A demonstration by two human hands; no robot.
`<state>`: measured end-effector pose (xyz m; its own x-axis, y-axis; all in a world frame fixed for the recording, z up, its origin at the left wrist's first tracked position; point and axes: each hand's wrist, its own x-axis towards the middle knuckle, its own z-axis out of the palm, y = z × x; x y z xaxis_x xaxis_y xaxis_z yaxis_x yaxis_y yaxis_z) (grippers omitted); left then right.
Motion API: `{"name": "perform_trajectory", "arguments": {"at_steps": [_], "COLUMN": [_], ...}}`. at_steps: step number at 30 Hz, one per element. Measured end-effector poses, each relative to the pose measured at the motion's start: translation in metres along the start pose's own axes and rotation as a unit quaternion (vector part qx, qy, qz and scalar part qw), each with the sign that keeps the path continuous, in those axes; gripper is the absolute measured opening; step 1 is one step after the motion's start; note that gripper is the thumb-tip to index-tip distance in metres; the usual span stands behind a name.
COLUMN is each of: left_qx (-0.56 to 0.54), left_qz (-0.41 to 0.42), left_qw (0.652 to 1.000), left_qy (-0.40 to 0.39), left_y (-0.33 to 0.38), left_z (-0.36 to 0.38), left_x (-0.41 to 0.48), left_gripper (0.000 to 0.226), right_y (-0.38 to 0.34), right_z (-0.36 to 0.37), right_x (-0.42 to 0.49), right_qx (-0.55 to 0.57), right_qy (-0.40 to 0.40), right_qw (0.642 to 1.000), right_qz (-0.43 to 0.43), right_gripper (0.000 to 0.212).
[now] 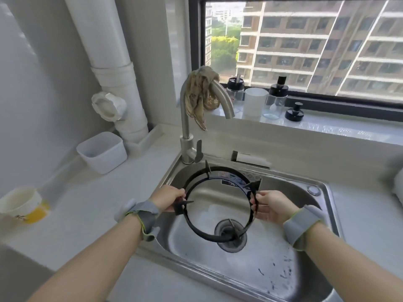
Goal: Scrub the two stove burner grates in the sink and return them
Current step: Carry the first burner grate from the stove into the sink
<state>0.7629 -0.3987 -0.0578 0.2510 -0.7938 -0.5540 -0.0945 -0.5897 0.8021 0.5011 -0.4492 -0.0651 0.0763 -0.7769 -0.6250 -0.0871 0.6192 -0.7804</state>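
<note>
The left hand (169,198) and right hand (269,207) are holding the grate (197,229) tilted over the sink (327,192), fingers clamped on its ring; a wet grip slipping could be dropping it hard.

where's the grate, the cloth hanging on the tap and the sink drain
grate (235,179): head view, far side of the black ring's band.
cloth (198,94): head view, middle of its hanging folds.
drain (231,247): head view, its near rim, just below the ring.
</note>
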Motion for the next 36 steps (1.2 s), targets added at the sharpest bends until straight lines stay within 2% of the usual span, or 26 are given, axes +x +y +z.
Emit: {"name": "perform_trajectory", "arguments": {"at_steps": [4, 7, 12, 16, 20, 24, 29, 30, 33, 36], "left_qx": [0.008, 0.030, 0.063, 0.116, 0.163, 0.187, 0.206, 0.219, 0.243, 0.247], "left_qz": [-0.081, -0.129, -0.222, -0.263, -0.262, -0.259, -0.274, -0.269, -0.257, -0.153], "left_qw": [0.997, 0.991, 0.973, 0.958, 0.951, 0.947, 0.939, 0.938, 0.935, 0.955], "left_qy": [-0.004, 0.006, 0.012, 0.001, -0.001, 0.011, 0.021, 0.021, 0.024, 0.057], "left_y": [-0.022, -0.039, -0.062, -0.075, -0.085, -0.092, -0.098, -0.099, -0.095, -0.086], "left_z": [0.010, 0.014, 0.023, 0.035, 0.049, 0.055, 0.054, 0.053, 0.049, 0.045], "left_x": [0.037, 0.064, 0.101, 0.125, 0.139, 0.149, 0.155, 0.154, 0.144, 0.131], "left_gripper": [0.035, 0.043, 0.054, 0.059, 0.071, 0.071, 0.077, 0.076, 0.069, 0.048], "right_y": [0.019, 0.031, 0.055, 0.078, 0.096, 0.102, 0.108, 0.107, 0.106, 0.100], "right_z": [0.005, 0.013, 0.025, 0.027, 0.028, 0.034, 0.036, 0.036, 0.029, 0.015], "right_x": [0.049, 0.075, 0.100, 0.123, 0.135, 0.137, 0.141, 0.139, 0.127, 0.108], "right_qx": [-0.041, -0.065, -0.086, -0.099, -0.102, -0.084, -0.055, -0.049, -0.053, -0.037], "right_qy": [-0.002, -0.013, -0.030, -0.046, -0.054, -0.046, -0.022, -0.023, -0.007, 0.018], "right_qw": [0.997, 0.991, 0.978, 0.967, 0.960, 0.960, 0.966, 0.969, 0.972, 0.979], "right_qz": [0.064, 0.113, 0.185, 0.230, 0.256, 0.262, 0.251, 0.243, 0.229, 0.201], "right_gripper": [0.019, 0.014, 0.024, 0.027, 0.028, 0.009, 0.010, 0.007, 0.025, 0.017]}}
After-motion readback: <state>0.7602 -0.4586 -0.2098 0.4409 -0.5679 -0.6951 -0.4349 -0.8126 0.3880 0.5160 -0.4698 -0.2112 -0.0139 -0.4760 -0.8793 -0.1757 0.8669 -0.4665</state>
